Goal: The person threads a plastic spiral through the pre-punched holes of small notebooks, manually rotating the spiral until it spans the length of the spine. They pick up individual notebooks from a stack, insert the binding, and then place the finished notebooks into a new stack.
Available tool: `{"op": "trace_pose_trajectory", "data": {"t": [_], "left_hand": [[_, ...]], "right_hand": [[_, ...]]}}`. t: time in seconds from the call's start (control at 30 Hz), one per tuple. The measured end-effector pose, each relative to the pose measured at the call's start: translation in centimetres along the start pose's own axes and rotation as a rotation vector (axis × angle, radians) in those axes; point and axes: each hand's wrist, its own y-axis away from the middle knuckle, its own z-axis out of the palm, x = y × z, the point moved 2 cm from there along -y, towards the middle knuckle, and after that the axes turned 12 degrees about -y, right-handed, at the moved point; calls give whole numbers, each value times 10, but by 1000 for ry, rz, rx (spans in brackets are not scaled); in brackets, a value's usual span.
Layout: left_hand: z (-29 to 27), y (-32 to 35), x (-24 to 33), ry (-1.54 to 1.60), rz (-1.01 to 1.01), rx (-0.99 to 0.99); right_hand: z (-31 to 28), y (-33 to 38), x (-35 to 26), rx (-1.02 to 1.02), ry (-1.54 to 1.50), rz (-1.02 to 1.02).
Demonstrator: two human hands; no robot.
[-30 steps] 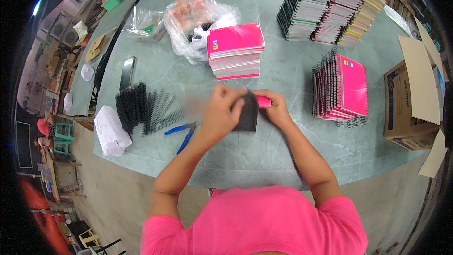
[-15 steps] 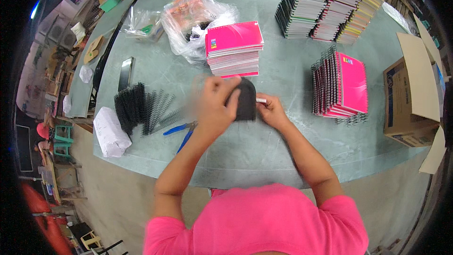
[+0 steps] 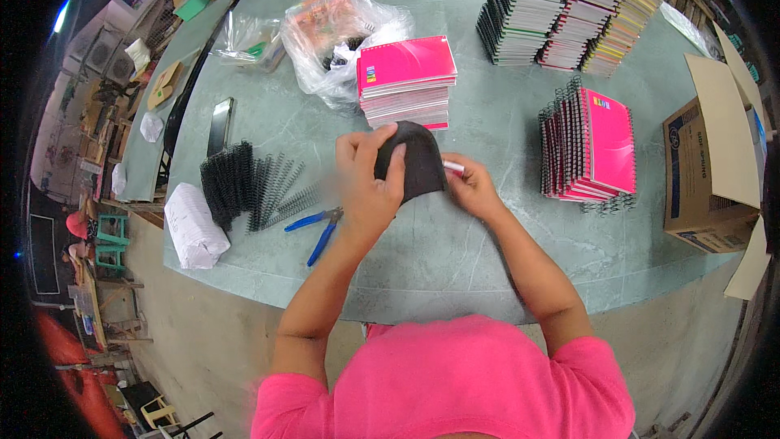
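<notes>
Above the table in front of me, a bent notebook (image 3: 418,164) shows its dark, nearly black cover. My left hand (image 3: 367,171) grips it from the left, thumb and fingers closed over it. At its right edge my right hand (image 3: 474,187) is closed in a pinch, with a small white and pink piece showing at the fingertips; whether that belongs to the notebook I cannot tell. Just beyond stands a stack of pink notebooks (image 3: 406,65). Blue-handled pliers (image 3: 322,232) lie left of my left wrist, beside several loose black spiral coils (image 3: 244,183).
Pink notebooks with coils (image 3: 605,142) are piled at the right, before a cardboard box (image 3: 691,171). Taller notebook stacks (image 3: 540,12) stand at the back. Leftward lie a phone (image 3: 219,126), a white wrapped bundle (image 3: 195,226) and a plastic bag (image 3: 313,57).
The notebook has tilted and curves more between my hands. My left hand has shifted slightly, still holding it; my right hand keeps its pinch at the right edge.
</notes>
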Motion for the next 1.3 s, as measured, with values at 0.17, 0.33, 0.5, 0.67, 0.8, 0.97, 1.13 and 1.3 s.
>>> {"op": "trace_pose_trajectory", "data": {"t": [0.17,0.33,0.5,0.67,0.8,0.97,1.13,1.3], "left_hand": [[13,26,-14,68,58,-310],[8,18,-8,45,79,-418],[7,56,-11,128,-4,-876],[14,33,1,21,319,-503],[34,15,16,42,459,-491],[55,16,3,205,439,-683],[54,16,5,186,436,-704],[52,19,5,208,432,-635]], "right_hand": [[7,5,3,-36,-91,76],[5,6,14,-145,-60,161],[4,3,-1,-17,-6,120],[7,0,-7,10,-189,19],[-1,3,1,8,19,62],[-4,8,7,11,111,122],[-5,7,7,-32,162,55],[2,6,2,3,181,81]]}}
